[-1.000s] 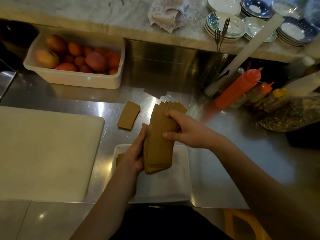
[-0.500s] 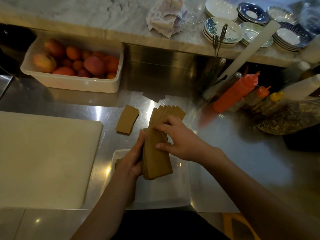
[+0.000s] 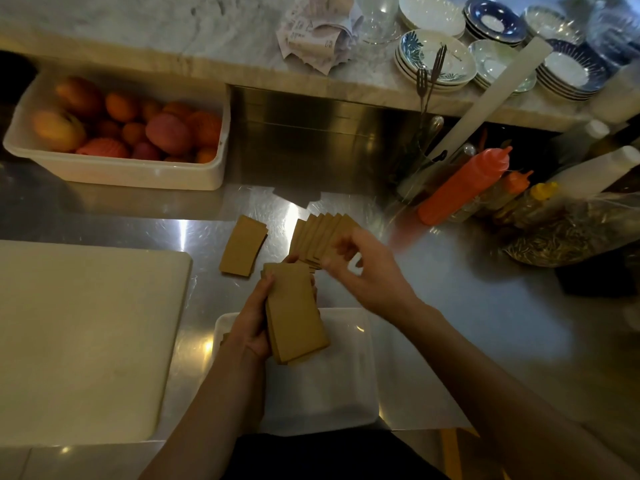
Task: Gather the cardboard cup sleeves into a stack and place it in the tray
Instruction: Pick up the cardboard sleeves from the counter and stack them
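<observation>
A steel bench (image 3: 467,306) fills most of the view. On its left part lies a big pale cutting board (image 3: 83,341). Behind the board, against the back wall, stands a white tub (image 3: 114,174) full of orange and reddish fruit. Above that wall runs a marble ledge (image 3: 138,32), which carries stacked plates and bowls (image 3: 436,60) at its right end.

A white tray (image 3: 332,386) sits at the near edge of the bench, just right of the board. At the right rear, a red squeeze bottle (image 3: 460,185) leans among smaller bottles.

The cardboard cup sleeves are in three lots. The stack (image 3: 296,317) is held flat, face up, above the far left corner of the tray, and its far end reaches out past the rim. The left hand (image 3: 251,323) holds it from the left side. Its grip is clamped on the stack, with the thumb along the left edge and fingertips showing at the right edge.

Just beyond the stack, a fanned row of sleeves (image 3: 317,233) lies overlapped on the bare steel. Left of that row, and apart from it, lies a small pile (image 3: 242,245) of a few sleeves.

The right hand (image 3: 367,271) is over the near right end of the fanned row, with its fingers curled towards the cardboard. It is blurred — I cannot tell whether its grip has closed on a sleeve or is only touching one.
</observation>
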{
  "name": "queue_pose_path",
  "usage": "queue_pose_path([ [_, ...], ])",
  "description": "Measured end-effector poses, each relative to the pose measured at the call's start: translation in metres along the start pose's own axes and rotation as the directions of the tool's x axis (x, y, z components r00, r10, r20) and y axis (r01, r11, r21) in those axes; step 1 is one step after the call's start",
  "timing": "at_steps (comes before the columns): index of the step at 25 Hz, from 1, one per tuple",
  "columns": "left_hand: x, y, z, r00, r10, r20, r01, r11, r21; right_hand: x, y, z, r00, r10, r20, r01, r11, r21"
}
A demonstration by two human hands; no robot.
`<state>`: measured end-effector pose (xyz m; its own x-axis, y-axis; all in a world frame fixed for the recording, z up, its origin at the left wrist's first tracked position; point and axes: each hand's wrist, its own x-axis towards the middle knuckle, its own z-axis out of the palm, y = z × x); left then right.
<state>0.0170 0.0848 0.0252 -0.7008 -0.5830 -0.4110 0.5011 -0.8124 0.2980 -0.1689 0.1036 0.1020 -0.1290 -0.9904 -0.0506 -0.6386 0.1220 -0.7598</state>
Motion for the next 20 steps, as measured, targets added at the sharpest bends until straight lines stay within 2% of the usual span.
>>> queue_pose_path([
  [2, 0.002, 0.004, 0.0, 0.999, -0.015, 0.03, 0.016, 0.999, -0.033, 0.02, 0.025, -0.005, 0.987, 0.163, -0.007, -0.163, 0.986, 0.048],
  [4, 0.004, 0.007, 0.0, 0.999, -0.02, 0.025, 0.021, 0.999, -0.026, 0.043, 0.056, -0.004, 0.96, 0.276, 0.05, -0.276, 0.961, -0.003],
  [7, 0.009, 0.011, 0.001, 1.0, -0.023, -0.006, 0.022, 1.0, -0.013, 0.078, 0.095, 0.004, 0.929, 0.364, 0.074, -0.35, 0.925, -0.15],
  [11, 0.014, 0.019, 0.001, 0.999, -0.036, -0.025, 0.036, 0.999, 0.011, 0.115, 0.128, 0.017, 0.853, 0.506, 0.127, -0.429, 0.819, -0.38],
  [13, 0.016, 0.022, -0.001, 0.999, -0.035, -0.031, 0.036, 0.999, 0.029, 0.121, 0.135, 0.025, 0.845, 0.516, 0.14, -0.386, 0.77, -0.509],
  [17, 0.017, 0.027, -0.005, 0.998, -0.03, -0.046, 0.032, 0.999, 0.036, 0.123, 0.137, 0.031, 0.914, 0.404, 0.046, -0.289, 0.725, -0.626],
  [19, 0.018, 0.028, -0.007, 0.999, -0.025, -0.043, 0.026, 0.999, 0.019, 0.121, 0.136, 0.029, 0.941, 0.337, -0.018, -0.288, 0.774, -0.564],
  [20, 0.018, 0.028, -0.008, 0.999, -0.025, -0.041, 0.025, 1.0, 0.014, 0.117, 0.136, 0.028, 0.94, 0.341, -0.027, -0.315, 0.833, -0.454],
])
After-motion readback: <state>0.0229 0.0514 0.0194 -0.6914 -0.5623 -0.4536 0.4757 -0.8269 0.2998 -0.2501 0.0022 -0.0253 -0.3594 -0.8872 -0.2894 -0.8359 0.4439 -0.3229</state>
